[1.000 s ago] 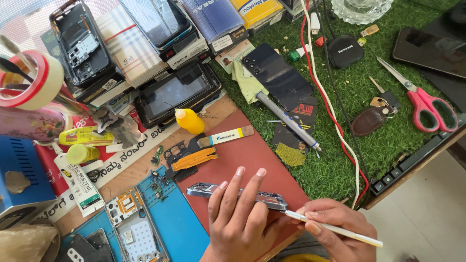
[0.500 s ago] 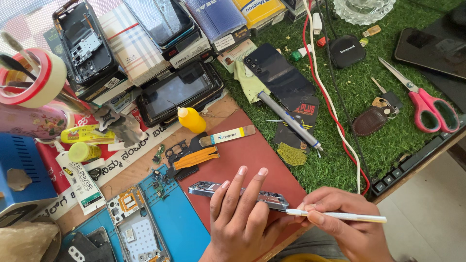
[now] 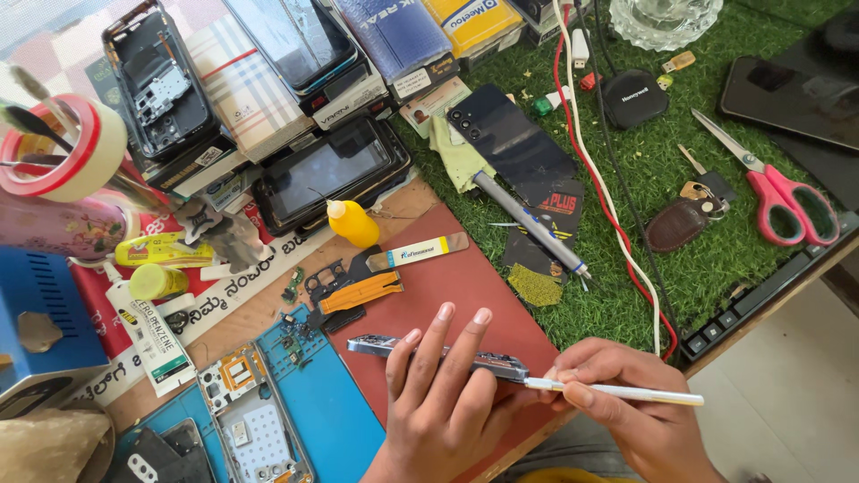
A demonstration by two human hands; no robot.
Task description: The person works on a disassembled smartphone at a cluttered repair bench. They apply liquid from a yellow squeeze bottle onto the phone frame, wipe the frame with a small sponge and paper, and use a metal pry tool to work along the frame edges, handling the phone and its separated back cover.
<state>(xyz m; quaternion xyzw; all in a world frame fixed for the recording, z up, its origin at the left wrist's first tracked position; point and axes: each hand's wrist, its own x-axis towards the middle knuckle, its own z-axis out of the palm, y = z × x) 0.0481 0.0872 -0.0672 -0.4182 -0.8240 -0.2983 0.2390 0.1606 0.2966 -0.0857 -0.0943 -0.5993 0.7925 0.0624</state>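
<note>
Left hand (image 3: 438, 402) fingers spread, pinning phone frame (image 3: 429, 353) on edge, long axis left-right. Right hand (image 3: 617, 402) pinches white tool (image 3: 617, 391), tip pointing left at frame.

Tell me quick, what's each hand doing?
Left hand: holding the phone frame on its edge.
Right hand: closed on a thin white tool.

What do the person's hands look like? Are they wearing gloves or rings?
No gloves. Both the left hand and the right hand are bare, with short, plain fingernails. No rings, watch or bracelet show, and no sleeve reaches either wrist. A bit of yellow cloth peeks out at the bottom edge between the arms, too little to tell what it is.
</note>
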